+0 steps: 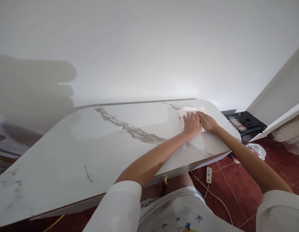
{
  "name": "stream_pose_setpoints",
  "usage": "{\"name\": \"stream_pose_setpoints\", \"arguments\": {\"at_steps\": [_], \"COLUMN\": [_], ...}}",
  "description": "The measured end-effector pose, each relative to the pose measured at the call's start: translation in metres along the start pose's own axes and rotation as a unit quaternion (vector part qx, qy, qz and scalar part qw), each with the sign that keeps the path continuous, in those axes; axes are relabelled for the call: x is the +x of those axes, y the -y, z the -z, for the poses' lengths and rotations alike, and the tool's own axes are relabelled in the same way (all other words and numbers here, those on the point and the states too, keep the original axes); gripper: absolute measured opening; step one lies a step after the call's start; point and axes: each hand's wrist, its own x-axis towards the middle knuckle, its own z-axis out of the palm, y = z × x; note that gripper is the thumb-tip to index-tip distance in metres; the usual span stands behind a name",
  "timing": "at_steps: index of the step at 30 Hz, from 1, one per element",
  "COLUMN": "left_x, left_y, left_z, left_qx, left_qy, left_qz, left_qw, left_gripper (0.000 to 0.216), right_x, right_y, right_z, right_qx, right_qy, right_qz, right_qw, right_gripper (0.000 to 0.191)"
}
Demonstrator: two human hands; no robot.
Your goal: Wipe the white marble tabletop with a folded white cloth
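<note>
A white cloth lies on the marble-patterned tabletop, toward its right end. My left hand presses down on the cloth, its fingers bent over the fabric. Right beside it, my right hand reaches in from the right, fingers together, touching the left hand and the cloth. Part of the cloth is hidden beneath both hands. Grey-brown veins run across the white surface around them.
A white wall rises behind the table. On the right are a black case, a white bag and a power strip with its cable on the red tiled floor. A brass-coloured latch sits under the front edge.
</note>
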Motion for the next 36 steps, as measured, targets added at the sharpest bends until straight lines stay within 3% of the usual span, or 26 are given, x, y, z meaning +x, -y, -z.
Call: {"name": "stream_pose_setpoints", "arguments": {"at_steps": [9,17,29,36], "left_x": [0.050,0.090,0.126,0.125], "left_y": [0.053,0.086,0.087,0.082], "left_z": [-0.007,-0.019,-0.033,-0.036], "left_qx": [0.018,0.022,0.041,0.045], "left_qy": [0.027,0.009,-0.013,-0.031], "left_qz": [0.007,0.011,0.032,0.023], "left_qw": [0.999,1.000,0.999,0.998], "left_gripper": [0.048,0.046,0.043,0.045], "right_x": [0.073,0.121,0.147,0.143], "right_y": [-0.006,-0.026,-0.054,-0.066], "right_z": [-0.023,-0.041,-0.045,-0.050], "right_qx": [-0.012,0.004,0.034,0.027], "right_qy": [0.029,0.034,0.053,0.046], "right_qz": [-0.026,-0.030,-0.013,-0.004], "right_qw": [0.999,0.999,0.998,0.999], "right_gripper": [0.046,0.047,0.045,0.046]}}
